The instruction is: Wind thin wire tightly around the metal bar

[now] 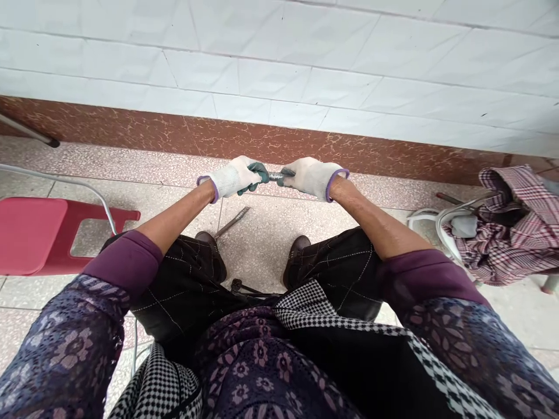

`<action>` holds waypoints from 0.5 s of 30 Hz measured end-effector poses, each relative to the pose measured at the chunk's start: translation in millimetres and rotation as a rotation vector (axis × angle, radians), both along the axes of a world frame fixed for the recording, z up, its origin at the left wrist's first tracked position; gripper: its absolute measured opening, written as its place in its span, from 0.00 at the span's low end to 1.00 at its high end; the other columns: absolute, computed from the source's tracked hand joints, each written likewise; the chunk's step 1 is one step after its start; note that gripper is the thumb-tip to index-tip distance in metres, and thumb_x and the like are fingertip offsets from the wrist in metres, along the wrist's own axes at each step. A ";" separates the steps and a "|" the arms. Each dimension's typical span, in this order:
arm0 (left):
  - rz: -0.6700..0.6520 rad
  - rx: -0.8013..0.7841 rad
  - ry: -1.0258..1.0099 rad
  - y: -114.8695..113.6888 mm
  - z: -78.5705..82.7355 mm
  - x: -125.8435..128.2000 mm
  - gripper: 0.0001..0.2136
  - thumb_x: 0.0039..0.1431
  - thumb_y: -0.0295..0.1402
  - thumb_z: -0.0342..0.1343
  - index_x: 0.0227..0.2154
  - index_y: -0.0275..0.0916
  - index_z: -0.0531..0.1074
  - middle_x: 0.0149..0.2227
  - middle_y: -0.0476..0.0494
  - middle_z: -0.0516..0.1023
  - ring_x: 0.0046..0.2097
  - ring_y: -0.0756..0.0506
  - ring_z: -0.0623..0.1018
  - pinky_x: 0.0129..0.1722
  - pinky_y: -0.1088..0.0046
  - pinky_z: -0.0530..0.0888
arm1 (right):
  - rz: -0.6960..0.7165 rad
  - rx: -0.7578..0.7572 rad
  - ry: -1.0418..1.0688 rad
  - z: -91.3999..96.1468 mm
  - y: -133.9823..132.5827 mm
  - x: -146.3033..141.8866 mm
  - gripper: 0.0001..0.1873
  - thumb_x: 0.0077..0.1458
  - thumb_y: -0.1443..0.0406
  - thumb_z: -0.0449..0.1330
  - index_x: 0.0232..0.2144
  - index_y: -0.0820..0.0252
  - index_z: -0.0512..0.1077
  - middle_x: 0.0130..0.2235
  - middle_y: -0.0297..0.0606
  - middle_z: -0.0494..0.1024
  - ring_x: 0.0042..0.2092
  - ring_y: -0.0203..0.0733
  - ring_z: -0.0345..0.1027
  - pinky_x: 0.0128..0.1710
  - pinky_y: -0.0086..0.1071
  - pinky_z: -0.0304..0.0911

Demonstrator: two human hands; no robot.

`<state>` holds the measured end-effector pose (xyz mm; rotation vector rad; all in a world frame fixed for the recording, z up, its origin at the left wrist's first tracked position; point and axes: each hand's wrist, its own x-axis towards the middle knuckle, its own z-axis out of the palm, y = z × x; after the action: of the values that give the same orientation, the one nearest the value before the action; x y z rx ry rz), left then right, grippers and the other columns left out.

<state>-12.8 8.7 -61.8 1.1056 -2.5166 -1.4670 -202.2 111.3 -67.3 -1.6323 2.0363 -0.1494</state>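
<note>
My left hand (245, 176), in a white glove with green-coated fingers, is closed around one end of a short dark rod-like piece (275, 176). Its short visible stretch between my hands has a silvery, rough-looking surface; what kind of thing it is, I cannot tell. From the other side, my right hand (303, 176), gloved alike, grips the opposite end. Both hands hold it level above the floor, near the foot of the wall. Below my left hand, a thin dark bar (233, 222) with a silvery rough end lies on the floor by my left shoe.
A red plastic stool (32, 235) stands at the left, with a grey cable (87, 185) passing over it. To the right, checked cloth (519, 233) lies heaped beside a white curved frame (448, 230). A white tiled wall (275, 81) with a brown base (262, 139) rises ahead.
</note>
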 end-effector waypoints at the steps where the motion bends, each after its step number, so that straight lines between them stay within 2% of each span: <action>1: 0.011 0.024 0.019 1.6 0.3 -0.5 0.10 0.57 0.25 0.58 0.39 0.33 0.82 0.22 0.46 0.73 0.19 0.54 0.64 0.20 0.74 0.57 | 0.002 -0.016 0.076 2.3 -0.7 0.1 0.14 0.60 0.54 0.62 0.39 0.56 0.80 0.31 0.41 0.77 0.33 0.43 0.68 0.30 0.36 0.57; 4: 0.021 0.102 0.096 3.9 -0.5 -0.3 0.12 0.61 0.27 0.59 0.45 0.33 0.81 0.25 0.46 0.75 0.19 0.55 0.63 0.20 0.74 0.58 | -0.008 -0.055 0.173 10.3 -0.6 -2.9 0.17 0.65 0.54 0.56 0.45 0.59 0.78 0.36 0.43 0.77 0.35 0.42 0.67 0.32 0.35 0.56; 8: 0.009 0.201 0.194 8.3 -1.7 0.9 0.12 0.65 0.25 0.55 0.47 0.33 0.80 0.27 0.45 0.76 0.19 0.56 0.63 0.19 0.75 0.59 | -0.082 -0.172 0.087 14.6 0.4 -8.8 0.15 0.64 0.55 0.56 0.39 0.59 0.76 0.32 0.39 0.74 0.32 0.38 0.64 0.31 0.34 0.55; 12: -0.012 0.254 0.207 12.7 -2.1 0.0 0.11 0.66 0.25 0.54 0.45 0.33 0.80 0.23 0.49 0.73 0.19 0.56 0.62 0.19 0.75 0.59 | -0.214 -0.256 -0.300 15.4 6.0 -4.3 0.13 0.62 0.56 0.58 0.35 0.61 0.75 0.27 0.36 0.70 0.25 0.33 0.58 0.23 0.31 0.55; 15: 0.012 0.223 0.188 9.3 -4.3 0.0 0.08 0.65 0.26 0.56 0.42 0.32 0.79 0.20 0.51 0.70 0.18 0.56 0.62 0.19 0.75 0.59 | -0.191 -0.202 -0.584 19.6 14.5 1.8 0.16 0.61 0.54 0.61 0.35 0.63 0.75 0.25 0.34 0.68 0.21 0.30 0.55 0.17 0.28 0.52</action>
<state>-12.8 18.0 -66.1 0.9535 -2.2614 -1.7907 -200.4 125.8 -47.7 -1.2942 1.7456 -0.8208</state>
